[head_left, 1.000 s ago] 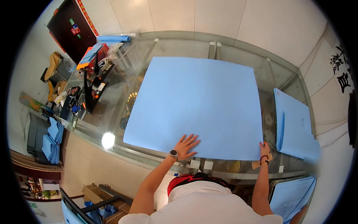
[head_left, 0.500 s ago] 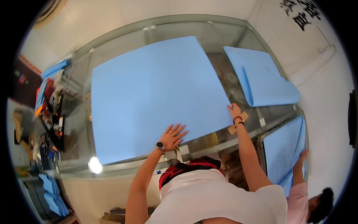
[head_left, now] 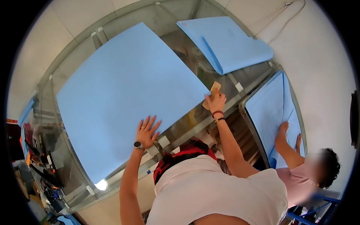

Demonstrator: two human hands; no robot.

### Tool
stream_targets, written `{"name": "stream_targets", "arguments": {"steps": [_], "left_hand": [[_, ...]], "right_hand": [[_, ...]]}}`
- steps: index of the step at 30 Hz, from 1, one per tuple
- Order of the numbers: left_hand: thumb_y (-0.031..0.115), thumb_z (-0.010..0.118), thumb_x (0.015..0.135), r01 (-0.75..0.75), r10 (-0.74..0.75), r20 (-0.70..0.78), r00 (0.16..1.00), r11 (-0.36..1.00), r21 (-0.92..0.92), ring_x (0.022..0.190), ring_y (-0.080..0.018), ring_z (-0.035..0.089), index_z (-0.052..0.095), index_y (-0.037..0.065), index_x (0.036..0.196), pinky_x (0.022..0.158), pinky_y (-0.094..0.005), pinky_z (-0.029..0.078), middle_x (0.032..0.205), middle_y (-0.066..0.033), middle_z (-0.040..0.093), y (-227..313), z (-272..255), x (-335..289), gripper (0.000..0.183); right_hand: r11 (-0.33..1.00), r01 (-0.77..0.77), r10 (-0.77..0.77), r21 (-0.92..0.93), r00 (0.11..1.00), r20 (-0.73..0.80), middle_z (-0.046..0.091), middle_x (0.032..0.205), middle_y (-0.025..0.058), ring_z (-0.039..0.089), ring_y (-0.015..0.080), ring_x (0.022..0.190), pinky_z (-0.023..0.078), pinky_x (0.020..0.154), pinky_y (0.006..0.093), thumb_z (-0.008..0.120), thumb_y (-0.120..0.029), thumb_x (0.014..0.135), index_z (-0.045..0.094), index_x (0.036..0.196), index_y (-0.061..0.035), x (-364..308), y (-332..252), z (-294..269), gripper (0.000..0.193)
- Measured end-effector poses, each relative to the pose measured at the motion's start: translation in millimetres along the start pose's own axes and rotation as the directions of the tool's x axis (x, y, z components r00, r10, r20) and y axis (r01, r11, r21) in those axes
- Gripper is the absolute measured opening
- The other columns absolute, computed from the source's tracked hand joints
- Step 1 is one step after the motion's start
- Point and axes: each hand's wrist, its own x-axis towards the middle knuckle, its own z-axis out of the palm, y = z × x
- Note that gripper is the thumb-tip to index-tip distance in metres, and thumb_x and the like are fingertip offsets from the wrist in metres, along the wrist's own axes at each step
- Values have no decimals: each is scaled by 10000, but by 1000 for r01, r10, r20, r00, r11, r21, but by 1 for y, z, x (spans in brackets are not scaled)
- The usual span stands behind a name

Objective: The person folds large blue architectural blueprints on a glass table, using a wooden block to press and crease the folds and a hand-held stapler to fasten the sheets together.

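Note:
A large light-blue sheet [head_left: 123,93] lies flat on a glass table [head_left: 75,48]. My left hand [head_left: 147,130] rests flat on the sheet's near edge, fingers spread, a watch on the wrist. At the sheet's near right corner my right hand [head_left: 216,102] grips a small tan wooden block [head_left: 213,93] pressed against the glass. Beaded bracelets circle that wrist.
A stack of folded blue sheets [head_left: 225,41] lies at the table's far right. Another person [head_left: 303,168] at the right presses both hands on a blue sheet [head_left: 272,108] on a second surface. Tools and clutter [head_left: 41,161] crowd the left end.
The view has swung round, so the table now sits tilted to the left. My hands stay at the sheet's near edge; the other person's sheet has come further into view.

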Motion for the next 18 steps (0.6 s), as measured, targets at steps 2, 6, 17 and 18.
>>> {"name": "stream_targets", "arguments": {"steps": [2,6,17,18], "left_hand": [[287,422,871,0,1,-36,999,999,43,1321,-259,196,354,254,1338,1065,-461,136,1431,-35,243,-3,1,8,473],[220,416,883,37,-32,-92,995,998,54,1309,-250,222,349,272,1336,1067,-449,155,1422,-19,257,-10,-1,23,460],[229,364,897,48,-50,-94,994,999,-18,1308,-252,230,304,109,1354,1069,-417,159,1420,-45,261,-22,8,20,476],[244,352,899,109,-140,-224,965,984,-143,1307,-263,228,277,67,1355,1070,-416,155,1418,-76,256,-24,11,17,495]], "right_hand": [[999,18,-18,-35,1000,10,417,1082,147,411,336,954,405,784,440,650,-470,729,507,1141,-88,-8,8,8,580],[993,106,-106,43,994,-13,418,1102,165,421,348,962,408,784,432,672,-374,712,485,1137,-57,-16,13,13,562],[881,253,-423,399,798,428,575,776,198,571,353,641,444,518,425,478,-306,875,487,1117,-102,-120,-98,-12,316],[902,247,-418,354,703,575,586,744,166,572,323,582,432,470,412,476,-306,877,539,1036,-112,-127,-128,-25,259]]}}
